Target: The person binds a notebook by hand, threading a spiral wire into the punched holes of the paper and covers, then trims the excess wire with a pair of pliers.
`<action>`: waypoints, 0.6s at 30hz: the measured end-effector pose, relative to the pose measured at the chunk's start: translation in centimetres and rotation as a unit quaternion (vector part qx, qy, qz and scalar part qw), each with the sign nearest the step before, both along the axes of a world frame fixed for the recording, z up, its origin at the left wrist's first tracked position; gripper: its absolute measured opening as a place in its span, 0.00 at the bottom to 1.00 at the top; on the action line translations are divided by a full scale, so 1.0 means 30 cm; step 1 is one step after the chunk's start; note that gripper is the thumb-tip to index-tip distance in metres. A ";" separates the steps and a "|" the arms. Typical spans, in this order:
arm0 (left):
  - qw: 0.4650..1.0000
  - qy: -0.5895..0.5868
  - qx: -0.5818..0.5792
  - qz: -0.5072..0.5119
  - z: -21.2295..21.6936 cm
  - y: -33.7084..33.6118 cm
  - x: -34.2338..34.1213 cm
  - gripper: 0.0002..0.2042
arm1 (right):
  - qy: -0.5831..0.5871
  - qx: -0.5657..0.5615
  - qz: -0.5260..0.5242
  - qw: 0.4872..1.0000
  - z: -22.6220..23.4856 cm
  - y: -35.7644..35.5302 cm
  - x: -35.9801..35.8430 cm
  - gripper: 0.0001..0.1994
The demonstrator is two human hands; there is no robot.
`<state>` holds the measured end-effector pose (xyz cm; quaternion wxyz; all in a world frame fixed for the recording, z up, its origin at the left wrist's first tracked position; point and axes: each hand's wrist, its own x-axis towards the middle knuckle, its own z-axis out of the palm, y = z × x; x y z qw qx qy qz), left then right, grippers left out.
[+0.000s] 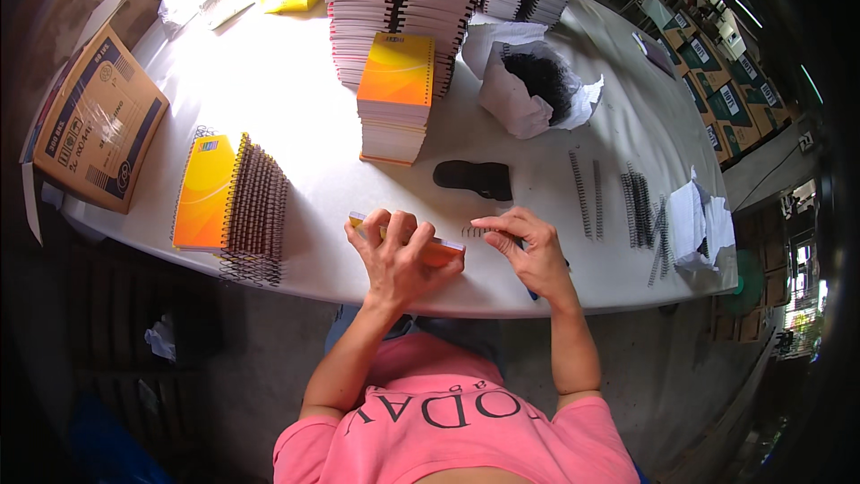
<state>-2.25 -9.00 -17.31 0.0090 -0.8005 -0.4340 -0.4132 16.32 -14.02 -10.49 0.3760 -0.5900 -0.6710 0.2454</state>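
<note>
My left hand (394, 262) grips an orange notebook (442, 254) near the table's front edge, fingers bent over its top. In my right hand (535, 249), thumb and fingers pinch a short dark spiral coil (473, 231), its free end pointing toward the notebook. The coil is a little apart from the notebook's edge. A thin blue-and-black tool (533, 294) shows under the right hand; whether that hand holds it too is unclear. Just beyond the hands lies a flat black piece (472, 179). To the right are loose spiral coils (636, 206) in rows.
Spiral-bound notebooks (204, 193) are stacked at left, beside a cardboard box (103, 121). A stack of orange-covered notebooks (397, 72) stands ahead, with tall book piles (363, 13) behind. Crumpled paper (515, 108) holds black coils; another white paper bundle (701, 220) sits far right.
</note>
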 end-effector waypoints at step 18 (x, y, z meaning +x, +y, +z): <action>0.999 0.037 -0.018 0.018 0.016 0.004 -0.009 0.25 | 0.102 -0.200 0.043 0.974 -0.007 -0.009 0.005 0.10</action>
